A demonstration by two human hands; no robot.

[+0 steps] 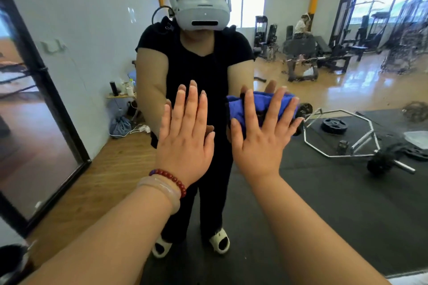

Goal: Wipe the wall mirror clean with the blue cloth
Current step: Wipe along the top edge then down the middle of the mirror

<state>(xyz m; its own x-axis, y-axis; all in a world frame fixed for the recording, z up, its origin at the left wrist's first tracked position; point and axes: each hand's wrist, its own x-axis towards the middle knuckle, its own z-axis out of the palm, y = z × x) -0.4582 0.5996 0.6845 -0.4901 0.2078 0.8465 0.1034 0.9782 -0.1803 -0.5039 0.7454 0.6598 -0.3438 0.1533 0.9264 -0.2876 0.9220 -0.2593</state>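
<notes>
The wall mirror (335, 192) fills nearly the whole view and reflects a gym and a person in black wearing a headset. My right hand (261, 139) presses the bunched blue cloth (261, 106) flat against the glass at centre right, fingers spread and straight over it. My left hand (185, 139) lies flat on the glass just left of it, fingers straight and together, holding nothing. A red bead bracelet and a pale bangle sit on my left wrist. Smears and streaks show on the glass at the upper right.
The mirror's lower edge (405, 274) shows at the bottom right corner. A dark-framed panel (46, 90) stands at the left. Reflected in the glass are a hex bar with weight plates (342, 132), gym machines (347, 37) and a seated person (301, 28) far back.
</notes>
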